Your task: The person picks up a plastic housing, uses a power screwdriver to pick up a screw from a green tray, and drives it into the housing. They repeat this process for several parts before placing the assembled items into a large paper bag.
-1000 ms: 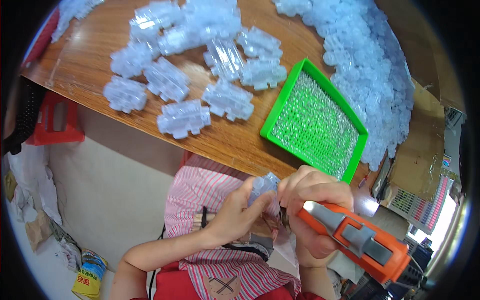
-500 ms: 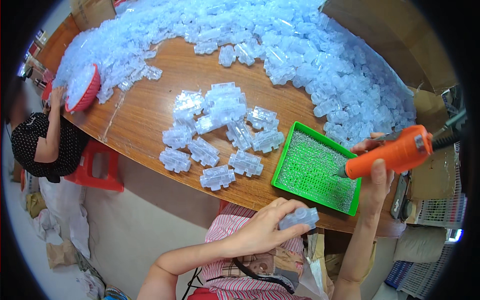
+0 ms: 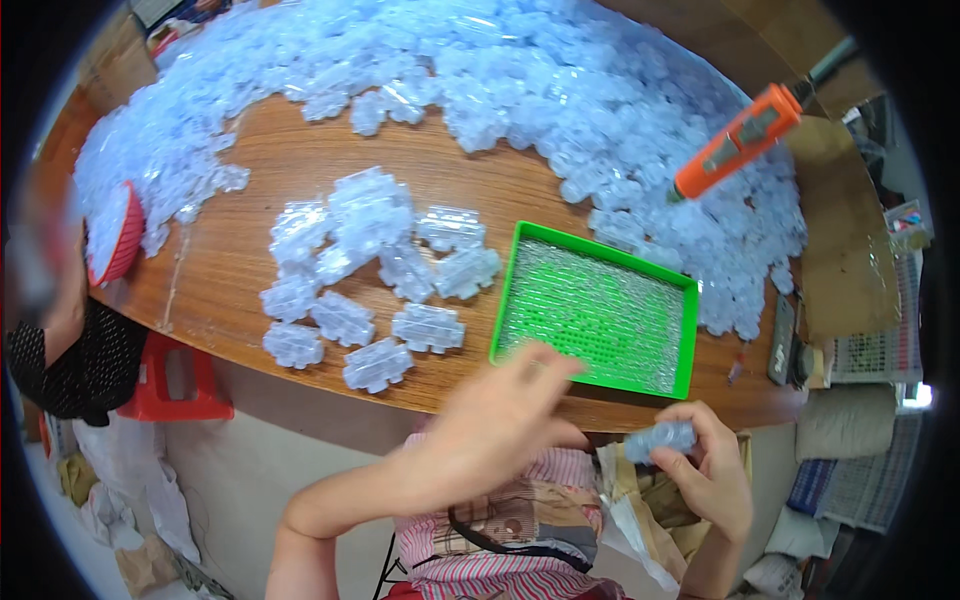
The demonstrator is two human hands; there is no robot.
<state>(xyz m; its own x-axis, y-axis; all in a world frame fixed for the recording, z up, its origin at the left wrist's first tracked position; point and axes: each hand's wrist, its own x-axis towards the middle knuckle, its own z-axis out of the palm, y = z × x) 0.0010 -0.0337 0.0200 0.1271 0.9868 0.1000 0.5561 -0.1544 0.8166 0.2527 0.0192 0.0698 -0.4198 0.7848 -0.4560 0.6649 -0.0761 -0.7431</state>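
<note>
A small clear plastic housing is pinched between the thumb and fingers of my right hand, just off the table's front edge. My left hand, blurred by motion, is at the near left rim of the green tray. Its thumb stands apart from its bent fingers, and I see nothing in it. Many small silvery metal pieces, too small to name surely, lie in the tray. An orange electric screwdriver hangs from its cable over the pile at the right, touched by neither hand.
Several clear housings lie left of the tray. A large heap of them curves round the back of the wooden table. A red basket stands far left beside another person. Cardboard borders the right side.
My right hand has let go of the screwdriver, which now hangs farther back. The housing has passed from my left hand to my right. My left hand has moved up to the tray.
</note>
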